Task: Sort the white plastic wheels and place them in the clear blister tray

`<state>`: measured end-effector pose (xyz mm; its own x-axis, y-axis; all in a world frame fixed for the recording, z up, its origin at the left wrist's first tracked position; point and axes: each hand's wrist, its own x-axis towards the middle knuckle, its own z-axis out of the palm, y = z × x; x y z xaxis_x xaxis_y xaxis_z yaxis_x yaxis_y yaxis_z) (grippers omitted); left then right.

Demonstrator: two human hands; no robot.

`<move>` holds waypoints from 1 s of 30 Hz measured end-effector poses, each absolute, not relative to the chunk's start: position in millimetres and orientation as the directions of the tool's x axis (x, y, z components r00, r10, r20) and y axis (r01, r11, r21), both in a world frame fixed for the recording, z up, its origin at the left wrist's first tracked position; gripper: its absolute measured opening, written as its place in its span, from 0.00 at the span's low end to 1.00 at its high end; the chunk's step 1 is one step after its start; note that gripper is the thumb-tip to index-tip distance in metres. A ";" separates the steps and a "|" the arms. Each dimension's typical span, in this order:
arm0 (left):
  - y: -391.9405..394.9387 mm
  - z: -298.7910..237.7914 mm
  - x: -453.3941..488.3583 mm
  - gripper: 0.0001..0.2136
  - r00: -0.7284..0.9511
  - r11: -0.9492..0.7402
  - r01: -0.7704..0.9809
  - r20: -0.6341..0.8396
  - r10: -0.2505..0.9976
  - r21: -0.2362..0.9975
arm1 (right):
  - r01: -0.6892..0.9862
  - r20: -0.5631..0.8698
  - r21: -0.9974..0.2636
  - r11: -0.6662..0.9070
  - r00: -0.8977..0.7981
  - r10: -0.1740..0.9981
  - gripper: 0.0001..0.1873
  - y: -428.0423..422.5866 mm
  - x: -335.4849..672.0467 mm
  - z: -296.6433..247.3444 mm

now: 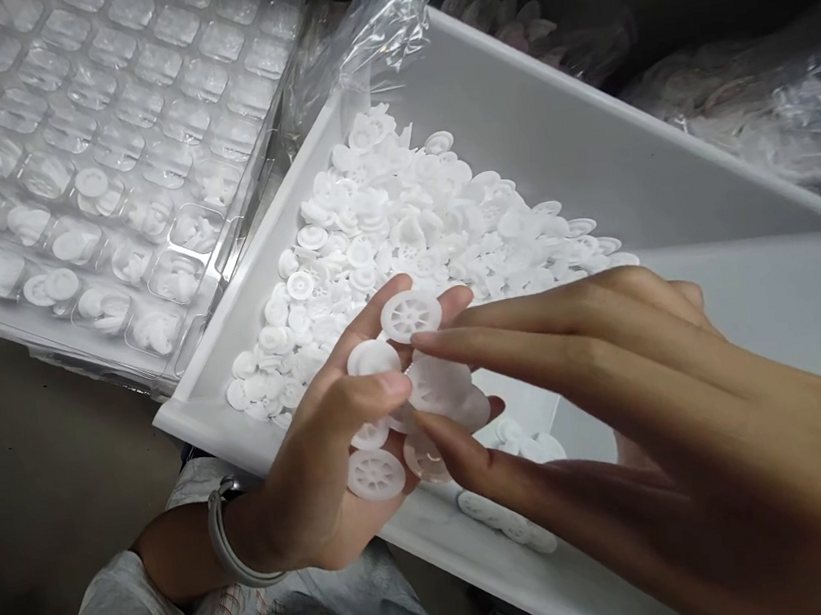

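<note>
My left hand (325,460) is cupped palm up over the near corner of a white bin (665,173), holding several small white plastic wheels (411,314) on its fingers and palm. My right hand (620,401) reaches in from the right, its thumb and forefinger pinching at the wheels (440,389) lying in the left palm. A large heap of the same white wheels (406,217) fills the far left part of the bin. A grey band circles my left wrist (223,539).
A clear blister tray (125,93) with rows of pockets lies at the upper left; its nearer pockets hold white parts (60,285). Crumpled clear plastic bags (770,109) lie at the right and behind the bin. A dark surface (38,467) shows lower left.
</note>
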<state>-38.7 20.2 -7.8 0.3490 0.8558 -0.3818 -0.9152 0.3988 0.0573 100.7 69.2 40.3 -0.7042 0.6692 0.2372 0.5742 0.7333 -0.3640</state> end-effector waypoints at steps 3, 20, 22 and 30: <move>19.6 -6.3 -38.5 0.23 0.356 0.420 -0.904 -0.399 0.845 0.083 | 0.608 0.221 -0.398 0.687 -0.663 0.715 0.15 66.5 98.5 41.3; 26.3 8.3 -39.5 0.18 0.280 0.349 -0.937 -0.562 0.779 0.017 | 0.926 0.520 -0.160 0.341 -0.215 0.827 0.28 227.2 107.5 48.7; 27.3 9.2 -40.1 0.18 0.268 0.342 -0.940 -0.572 0.775 0.023 | 0.905 0.454 -0.207 0.371 -0.247 0.856 0.27 224.3 102.9 45.6; 28.3 4.2 -34.1 0.22 0.311 0.348 -0.937 -0.527 0.791 -0.031 | 0.363 0.140 -0.282 0.888 -0.900 0.412 0.13 112.6 93.6 45.2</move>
<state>-34.1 28.3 4.2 0.3114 0.7910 -0.5266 -0.9369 0.3483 -0.0308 93.6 112.6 45.2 -0.9002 0.4124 0.1402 0.3631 0.8882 -0.2816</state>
